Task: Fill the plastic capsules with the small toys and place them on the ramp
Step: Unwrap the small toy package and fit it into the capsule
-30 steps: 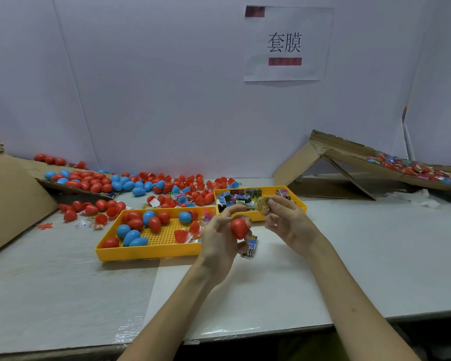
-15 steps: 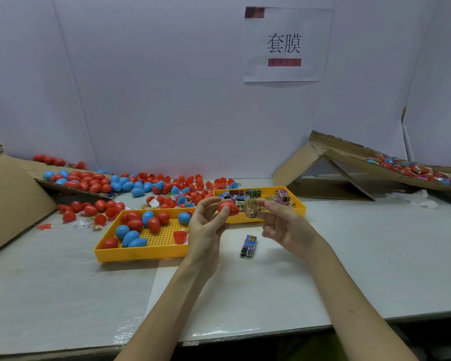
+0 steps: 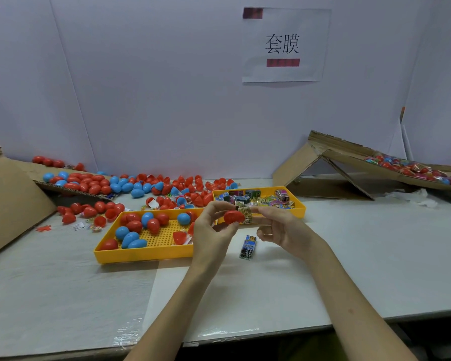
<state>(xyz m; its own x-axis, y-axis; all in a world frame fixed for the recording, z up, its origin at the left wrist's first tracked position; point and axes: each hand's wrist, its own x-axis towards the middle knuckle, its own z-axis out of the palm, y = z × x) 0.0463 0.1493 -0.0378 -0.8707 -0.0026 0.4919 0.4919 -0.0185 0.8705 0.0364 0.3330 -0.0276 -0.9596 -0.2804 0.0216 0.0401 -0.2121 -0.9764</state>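
**Figure: Packet held at the mouth of a red capsule half, centre of frame**

My left hand [image 3: 212, 230] holds a red capsule half [image 3: 233, 217] above the bench [image 3: 375, 256]. The thumb is curled under it and the fingertips are over its top. My right hand [image 3: 287, 230] pinches a small toy packet [image 3: 245, 212], printed yellow and black, between thumb and forefinger, with the other fingers loosely curled below. The packet touches the right side of the capsule half; I cannot tell whether any of it is inside. Both hands are raised off the bench, close together but with the palms apart.

A second packet [image 3: 248, 247], blue and black, lies flat on the bench just below the hands. Left of centre, a yellow perforated tray [image 3: 146, 254] holds red and blue capsules and a few open halves. Just behind the hands, a smaller yellow tray [image 3: 296, 210] is filled with mixed toy packets.

In the left of the frame, loose capsules and halves [image 3: 141, 185] are spread over the bench and across a low cardboard sheet [image 3: 50, 185]. A larger cardboard panel [image 3: 8, 204] leans at the far left edge.

At the right, a cardboard ramp [image 3: 349, 162] slopes down toward the right edge of the frame and carries a cluster of wrapped capsules [image 3: 414, 169]. Crumpled clear film [image 3: 414, 198] lies on the bench below it. A paper sign [image 3: 284, 45] with two printed characters hangs on the white wall at upper centre.
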